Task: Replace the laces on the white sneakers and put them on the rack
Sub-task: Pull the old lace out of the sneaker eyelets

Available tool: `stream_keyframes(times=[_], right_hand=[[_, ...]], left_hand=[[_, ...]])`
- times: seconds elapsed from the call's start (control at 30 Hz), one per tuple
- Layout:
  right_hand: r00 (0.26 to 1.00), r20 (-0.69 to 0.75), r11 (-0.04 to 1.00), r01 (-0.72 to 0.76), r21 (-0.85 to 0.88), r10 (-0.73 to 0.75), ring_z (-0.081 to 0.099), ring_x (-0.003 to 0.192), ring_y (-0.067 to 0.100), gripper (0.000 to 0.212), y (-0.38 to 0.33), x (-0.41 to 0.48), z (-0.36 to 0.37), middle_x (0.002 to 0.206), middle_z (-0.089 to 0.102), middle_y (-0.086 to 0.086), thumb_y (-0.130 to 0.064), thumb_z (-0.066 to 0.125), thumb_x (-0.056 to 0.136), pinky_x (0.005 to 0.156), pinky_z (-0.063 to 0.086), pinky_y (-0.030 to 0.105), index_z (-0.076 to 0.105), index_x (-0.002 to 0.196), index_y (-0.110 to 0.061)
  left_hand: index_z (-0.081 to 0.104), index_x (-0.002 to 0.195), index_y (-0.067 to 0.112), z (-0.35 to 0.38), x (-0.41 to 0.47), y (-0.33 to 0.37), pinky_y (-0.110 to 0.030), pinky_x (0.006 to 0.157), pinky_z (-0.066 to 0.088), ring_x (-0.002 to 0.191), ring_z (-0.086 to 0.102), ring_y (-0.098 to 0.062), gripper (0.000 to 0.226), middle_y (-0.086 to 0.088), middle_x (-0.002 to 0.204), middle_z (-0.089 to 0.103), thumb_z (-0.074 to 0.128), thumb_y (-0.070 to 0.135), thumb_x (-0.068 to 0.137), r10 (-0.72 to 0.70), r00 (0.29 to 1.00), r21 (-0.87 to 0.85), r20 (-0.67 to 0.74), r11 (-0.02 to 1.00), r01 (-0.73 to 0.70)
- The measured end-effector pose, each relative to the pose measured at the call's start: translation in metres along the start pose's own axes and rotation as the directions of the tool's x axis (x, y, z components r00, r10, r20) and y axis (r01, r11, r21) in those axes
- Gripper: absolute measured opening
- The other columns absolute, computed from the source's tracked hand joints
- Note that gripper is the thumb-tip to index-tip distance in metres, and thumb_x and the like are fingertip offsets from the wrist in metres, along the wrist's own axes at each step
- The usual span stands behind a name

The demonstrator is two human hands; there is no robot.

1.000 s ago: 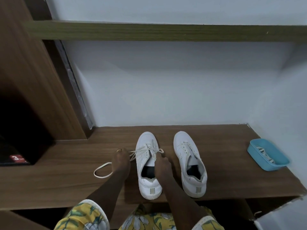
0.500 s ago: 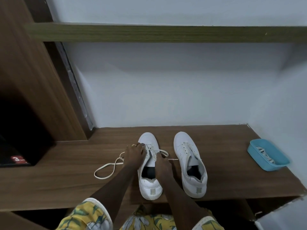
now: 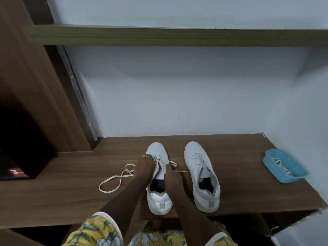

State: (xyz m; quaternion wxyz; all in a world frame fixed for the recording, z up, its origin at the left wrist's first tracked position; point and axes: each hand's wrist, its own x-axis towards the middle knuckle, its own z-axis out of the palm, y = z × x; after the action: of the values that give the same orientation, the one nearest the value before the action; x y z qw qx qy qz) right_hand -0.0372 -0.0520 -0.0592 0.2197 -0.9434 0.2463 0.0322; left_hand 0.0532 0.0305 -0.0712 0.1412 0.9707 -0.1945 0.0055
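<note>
Two white sneakers stand side by side on the wooden bench (image 3: 239,183), toes toward the wall. My left hand (image 3: 144,168) rests curled over the left sneaker (image 3: 158,199) at its eyelets and pinches the lace there. My right hand (image 3: 171,176) grips the same shoe's tongue and lace on its right side. A cream lace (image 3: 113,181) trails off the shoe in a loop across the bench to the left; another end pokes out to the right. The right sneaker (image 3: 202,176) has no lace through its eyelets and lies untouched.
A blue plastic tub (image 3: 285,166) holding laces sits at the bench's right end by the wall. A wooden shelf (image 3: 159,35) runs overhead. A dark cabinet opening (image 3: 23,148) lies to the left. The bench's front edge is just below the sneaker heels.
My left hand moved from left of the shoe onto its eyelets, dragging the lace along. The loose loop on the bench shifted and changed shape. My right hand stayed at the tongue.
</note>
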Motion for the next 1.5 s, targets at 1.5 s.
stream_keyframes(times=[1.5], right_hand=[[0.999, 0.022, 0.998, -0.026, 0.055, 0.025, 0.055, 0.115, 0.030, 0.040, -0.003, -0.005, -0.003, 0.127, 0.053, 0.016, -0.007, 0.028, 0.100, 0.092, 0.047, 0.034, 0.035, 0.139, -0.013]], left_hand=[[0.048, 0.117, 0.002, 0.001, -0.016, -0.026, -0.028, 0.084, 0.041, 0.105, 0.051, -0.021, 0.027, -0.009, 0.113, 0.053, 0.032, 0.000, 0.096, -0.057, 0.998, 0.036, 0.009, 0.998, 0.056]])
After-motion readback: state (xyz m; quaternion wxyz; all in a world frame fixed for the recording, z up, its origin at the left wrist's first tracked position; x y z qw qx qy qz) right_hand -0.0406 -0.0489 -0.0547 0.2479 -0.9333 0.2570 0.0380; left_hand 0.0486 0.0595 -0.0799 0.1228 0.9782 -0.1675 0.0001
